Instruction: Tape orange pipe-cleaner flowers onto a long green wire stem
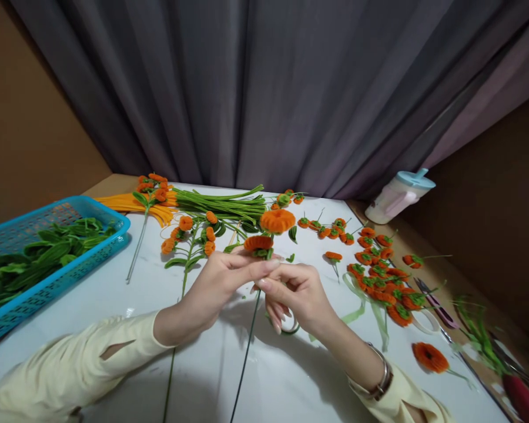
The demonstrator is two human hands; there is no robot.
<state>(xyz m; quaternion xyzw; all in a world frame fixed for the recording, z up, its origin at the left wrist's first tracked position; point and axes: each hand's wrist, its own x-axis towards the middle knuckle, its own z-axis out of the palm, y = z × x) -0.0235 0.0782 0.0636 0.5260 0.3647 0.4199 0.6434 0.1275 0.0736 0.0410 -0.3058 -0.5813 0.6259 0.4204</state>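
Both hands meet at the centre of the head view. My left hand is closed in a pinch on a flower stem, a thin dark-green wire running down to the bottom edge. Two fuzzy orange chenille flowers top it: the higher flower and the lower flower, with green beneath. My right hand pinches the same stem just below the left fingertips. Its curled lower fingers hold a roll of green tape, partly hidden. Behind the left hand lies a green branch with several orange blooms.
A blue basket of green leaves stands left. Green stems and orange strips lie at the back. Orange flower heads are piled right, near scissors. A lidded cup stands back right.
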